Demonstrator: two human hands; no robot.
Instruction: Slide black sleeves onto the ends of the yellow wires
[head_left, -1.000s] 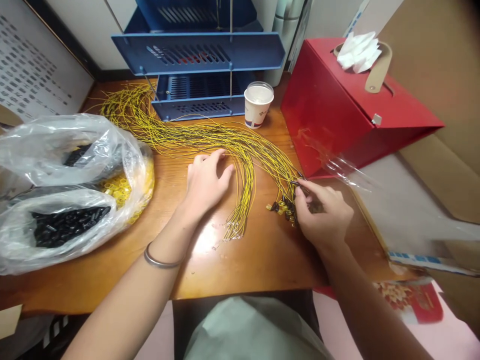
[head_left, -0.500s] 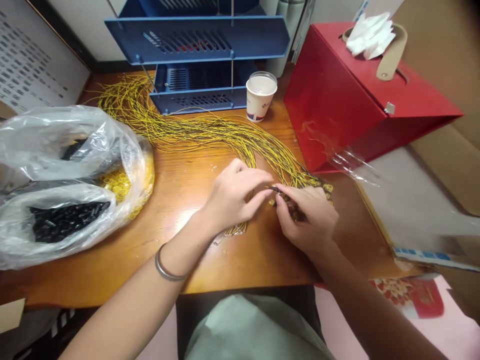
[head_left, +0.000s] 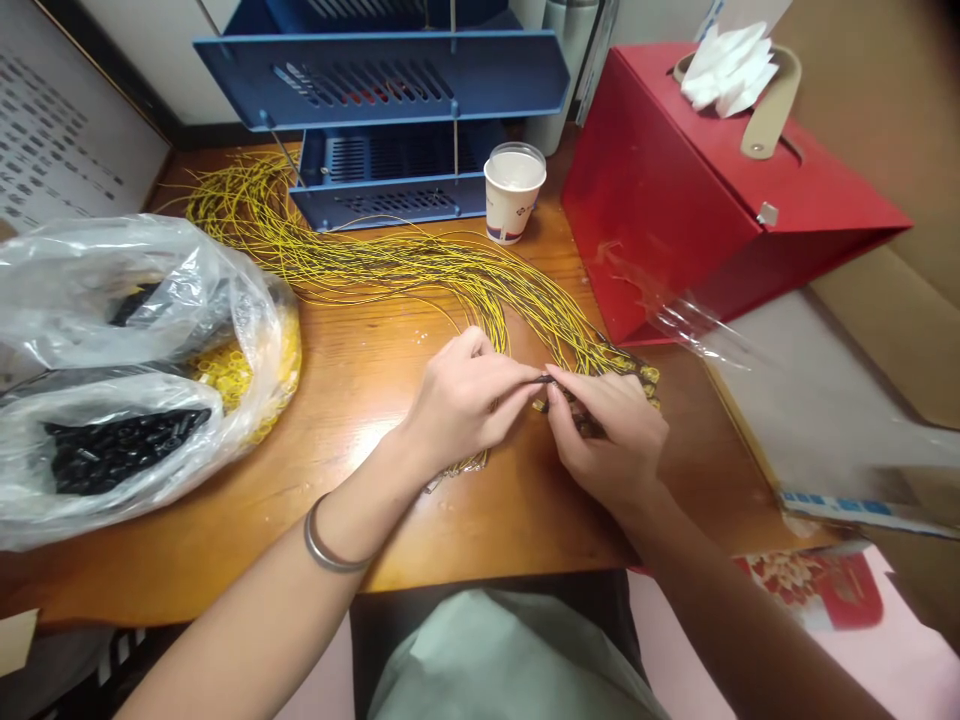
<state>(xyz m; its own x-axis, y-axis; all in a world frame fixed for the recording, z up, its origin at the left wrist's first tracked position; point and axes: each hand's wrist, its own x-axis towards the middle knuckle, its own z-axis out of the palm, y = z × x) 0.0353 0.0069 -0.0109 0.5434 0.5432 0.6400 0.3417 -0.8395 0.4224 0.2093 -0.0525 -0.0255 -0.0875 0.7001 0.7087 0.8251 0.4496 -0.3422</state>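
My left hand (head_left: 469,395) and my right hand (head_left: 611,425) meet over the table, fingertips almost touching. Between them is a thin dark wire end (head_left: 545,379), pinched by thumb and forefinger on both sides; its exact make is too small to tell. Beyond the hands stretches a long bundle of yellow and black wires (head_left: 390,260). One branch passes under my left hand, its pale tips (head_left: 466,464) showing below. The other branch runs to the right hand, where dark and yellow end pieces (head_left: 646,376) lie partly hidden behind the fingers.
Clear plastic bags at the left hold black tube-like pieces (head_left: 124,450) and yellow pieces (head_left: 240,375). A blue tray rack (head_left: 382,80) and a paper cup (head_left: 514,195) stand at the back. A red tissue box (head_left: 675,200) and cardboard (head_left: 877,340) border the right.
My left hand has moved right from beside the wires and closed on the dark wire end. My right hand has shifted slightly left, lifting that end away from the other end pieces.
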